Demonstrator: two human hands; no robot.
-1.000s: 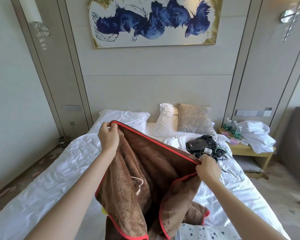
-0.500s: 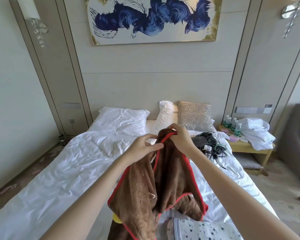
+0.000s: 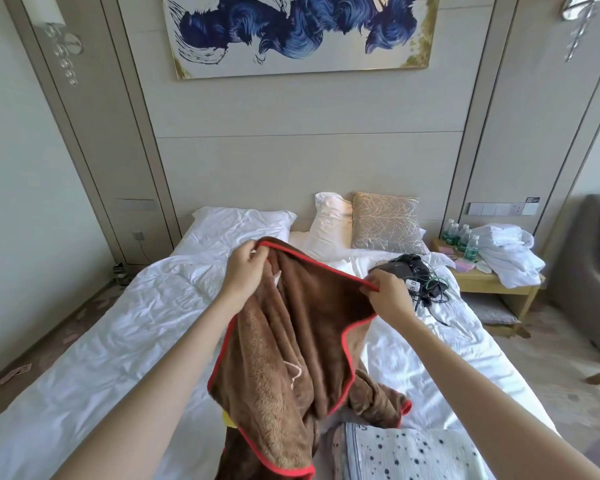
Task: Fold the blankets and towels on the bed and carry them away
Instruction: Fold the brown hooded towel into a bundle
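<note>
1. Leftmost, white bed, rumpled sheet; white pillow lies flat at the head end.
2. Left hand raised over the bed, fingers curled closed, thumb and forefinger pinching the red-trimmed top edge of the brown blanket at its left corner.
3. Blanket hangs between both hands, top edge stretched in a slanting line, higher at the left hand. Fleecy side faces the camera on the left fold; lower part drapes down in bunched folds, its tail resting on the bed near the bottom of view.
4. Right hand lower than the left, fingers bent, thumb and fingertips nipped on the same red edge at its right end. Rest of the hand loosely closed, touching nothing else.
5. Spotted towel, folded, lies on the bed at the bottom edge, just right of the hanging blanket.
6. Beyond the right hand: black bag with cables on the bed; patterned cushion propped against the headboard.
7. Far right, nightstand bearing bottles and a heap of white towels.
</note>
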